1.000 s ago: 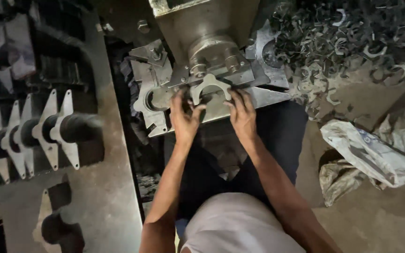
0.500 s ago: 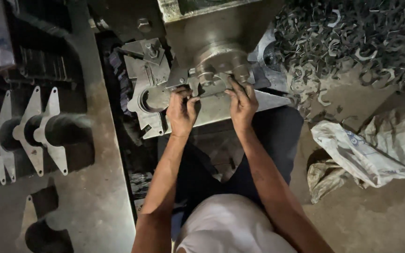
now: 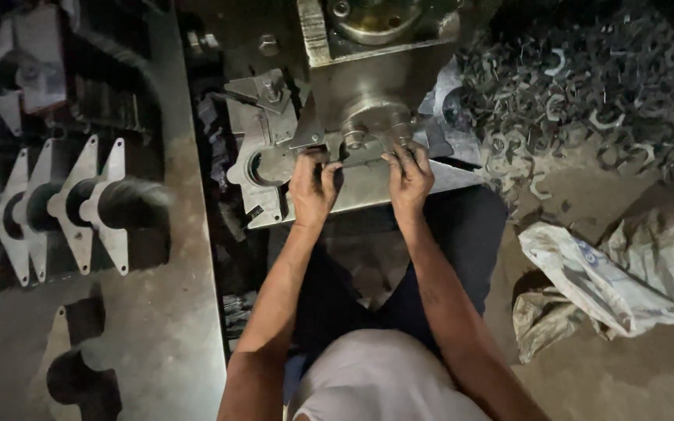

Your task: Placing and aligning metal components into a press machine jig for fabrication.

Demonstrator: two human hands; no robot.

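Hands at the press: both have moved forward since a second ago, from the near edge of the bed plate [image 3: 368, 191] to just beneath the ram [image 3: 372, 117]. The left hand [image 3: 311, 187] is closed on the left end of a flat metal blank [image 3: 352, 156], fingers curled over it; the right hand [image 3: 409, 178] pinches the right end, fingertips [image 3: 399, 152] touching the metal at the foot of the ram. A second ago the blank lay nearer the body, its arched cut-out plainly visible between the hands; now most of it is hidden by the fingers and the ram's shadow, so whether it is fully seated cannot be told. Judged from this, the blank is being set into the tool rather than taken out, with both hands close to the working zone. Left of the person, finished stampings [image 3: 64, 206] stand in a row on a steel table [image 3: 150, 343], unchanged. Scrap offcuts [image 3: 571, 93] lie heaped to the right, beyond a crumpled sack [image 3: 618, 273] on the floor.
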